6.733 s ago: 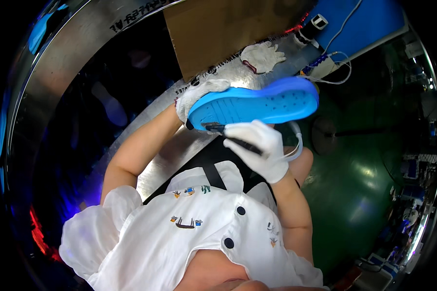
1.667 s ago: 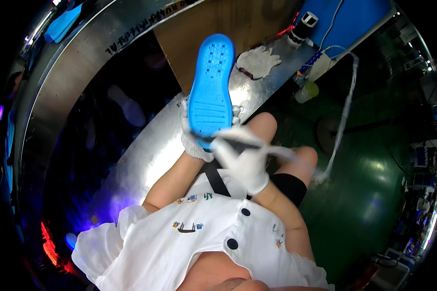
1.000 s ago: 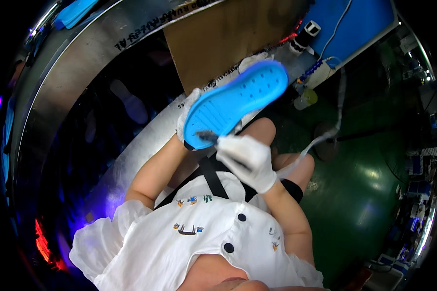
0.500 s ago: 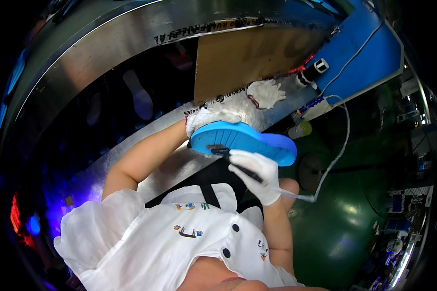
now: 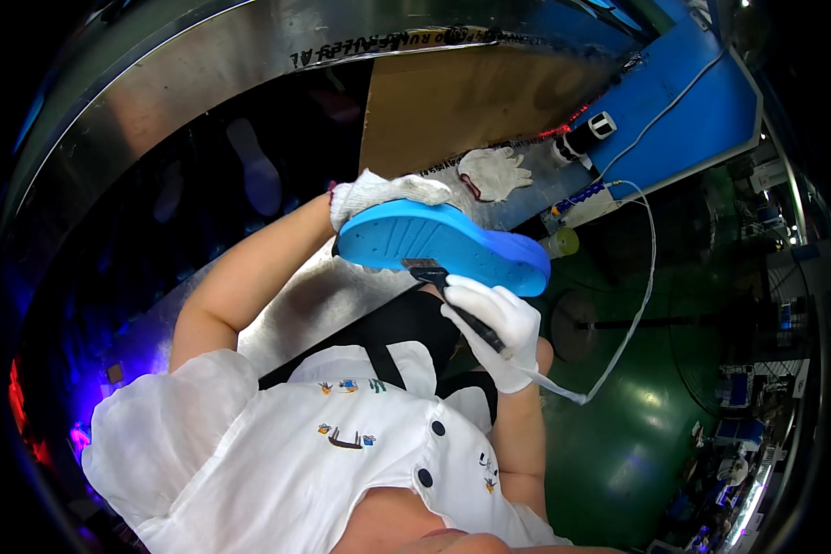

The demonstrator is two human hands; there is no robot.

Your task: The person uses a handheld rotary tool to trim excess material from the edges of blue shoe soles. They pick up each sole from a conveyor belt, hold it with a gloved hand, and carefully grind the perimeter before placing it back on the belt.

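Note:
A bright blue shoe sole [image 5: 462, 242] with grooves across its face is held up over the near edge of the metal bench. My left hand [image 5: 371, 196], in a white knitted glove, grips it from behind at the upper left; most of those fingers are hidden by the sole. In a white glove too, my right hand [image 5: 499, 325] is closed round the handle of a black flat brush [image 5: 469, 320]. The bristle end lies at the sole's near edge, left of its middle. A thin, pale strap or tube runs from the right wrist.
A spare white glove [image 5: 495, 174] lies on the metal bench [image 5: 291, 314], before a cardboard sheet [image 5: 452, 106]. A black-and-white cylinder [image 5: 585, 137] and a grey cable [image 5: 654, 245] are beside the blue panel [image 5: 683, 111]. Other soles [image 5: 254, 168] show in the dark area at left.
The sole and my left hand have shifted a little up and left in the picture. Relative to the sole, the brush end has slid rightward, near its lower edge.

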